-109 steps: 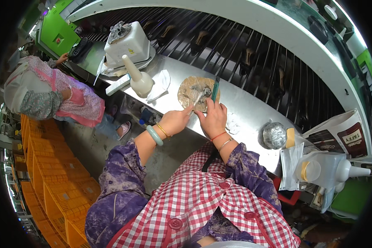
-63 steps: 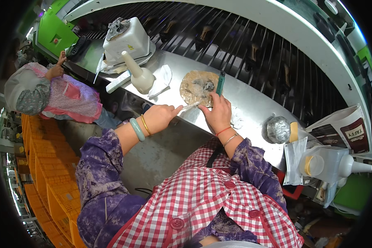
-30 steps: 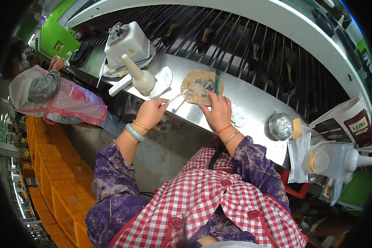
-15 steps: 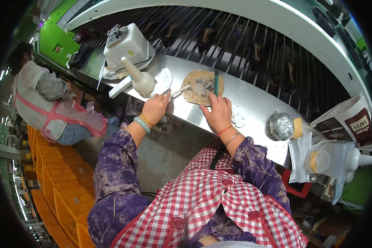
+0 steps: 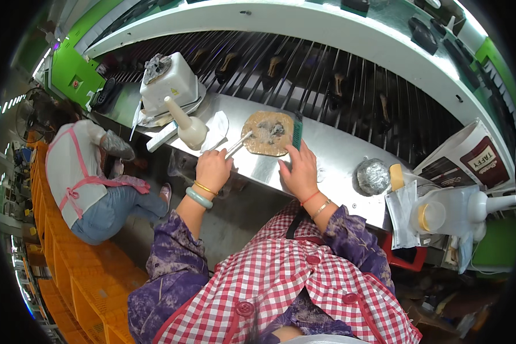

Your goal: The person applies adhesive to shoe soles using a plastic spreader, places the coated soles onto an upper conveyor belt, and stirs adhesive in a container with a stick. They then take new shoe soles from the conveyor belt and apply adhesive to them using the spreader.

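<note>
White swab-like stick point(image 5: 239, 144) is crossing the left edge of the brown pad point(image 5: 269, 149), pinched in your left hand point(image 5: 213, 167) — best done lightly, pad steady — while your right hand point(image 5: 301, 171), grip impossible to tell, is resting at the green strip point(image 5: 297, 134).

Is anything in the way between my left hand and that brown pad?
Nothing visible blocks it: only the white stick-like tool in your left hand spans the gap, reaching the left edge of the brown pad.

The pad point(image 5: 255, 147) ahead of the right hand point(image 5: 293, 161) looks rough; the bench point(image 5: 339, 152) beneath is smooth, glossy metal. Beyond the left hand point(image 5: 214, 167), the bottle point(image 5: 192, 133) looks smooth plastic; right of both hands, the ball point(image 5: 372, 176) looks glossy, crinkled.
</note>
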